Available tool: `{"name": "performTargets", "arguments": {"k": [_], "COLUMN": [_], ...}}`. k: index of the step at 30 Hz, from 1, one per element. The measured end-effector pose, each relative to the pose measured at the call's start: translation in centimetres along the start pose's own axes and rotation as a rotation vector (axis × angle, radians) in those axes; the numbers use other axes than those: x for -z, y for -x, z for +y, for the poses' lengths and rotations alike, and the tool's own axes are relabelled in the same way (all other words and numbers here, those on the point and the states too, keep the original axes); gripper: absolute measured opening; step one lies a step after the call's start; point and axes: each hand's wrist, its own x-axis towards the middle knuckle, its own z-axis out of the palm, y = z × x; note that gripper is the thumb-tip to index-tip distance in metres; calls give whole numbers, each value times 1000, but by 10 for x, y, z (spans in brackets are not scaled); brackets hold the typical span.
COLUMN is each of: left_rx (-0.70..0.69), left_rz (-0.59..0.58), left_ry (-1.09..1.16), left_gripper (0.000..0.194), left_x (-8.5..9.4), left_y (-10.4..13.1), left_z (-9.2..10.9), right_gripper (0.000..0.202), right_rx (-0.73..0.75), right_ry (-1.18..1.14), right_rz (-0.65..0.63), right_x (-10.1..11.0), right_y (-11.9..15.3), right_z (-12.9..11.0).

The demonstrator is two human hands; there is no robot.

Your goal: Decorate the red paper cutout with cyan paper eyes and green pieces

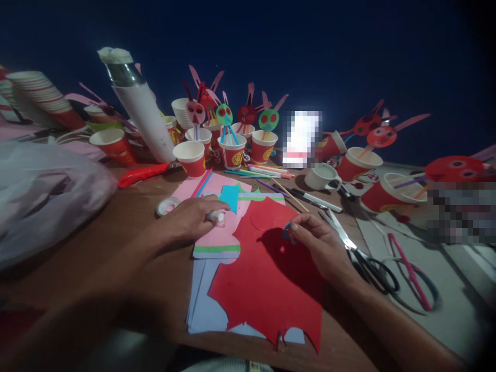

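My left hand reaches in over the pink paper, its fingers closed around a small whitish tube with a pale, clear-looking end. Just past its fingertips lies a bright blue paper piece. Between the thumb and fingers of my right hand is a small blue paper piece, held above a large red sheet with scalloped cut edges. A round outline or disc shows on the red sheet's upper part. White sheets lie underneath.
Black-handled scissors lie right of my right hand. Markers, a white mug and red paper cups with paper animal heads line the back. A white flask, red knife and plastic bag stand left.
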Motion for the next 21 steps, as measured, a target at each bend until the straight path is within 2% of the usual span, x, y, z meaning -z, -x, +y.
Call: {"name": "performTargets", "arguments": {"k": [4,10,13,16,18,21], "left_rx": [32,2,-9,-22,-49,-49], "left_rz": [-98,-87,-88,15,111,120], "left_ry": [-44,-29,27,186,377,655], "left_gripper": [44,41,31,20,15,12], "left_x": [-5,-5,-3,-3,-5,-13], "left_y": [2,2,0,-2,-4,-5], "left_z": [4,1,4,20,37,62], "right_gripper": [19,18,17,19,20,23], "right_rx": [-10,-11,-18,-23,-23,-36], "right_ry": [-3,-31,-55,-78,-92,-134], "right_rz": [-6,-19,-25,-23,-16,2], "right_x": [0,-1,-2,-3,-5,-7], "right_y": [0,0,0,1,1,2], "right_z": [1,1,0,-2,-4,-7]}}
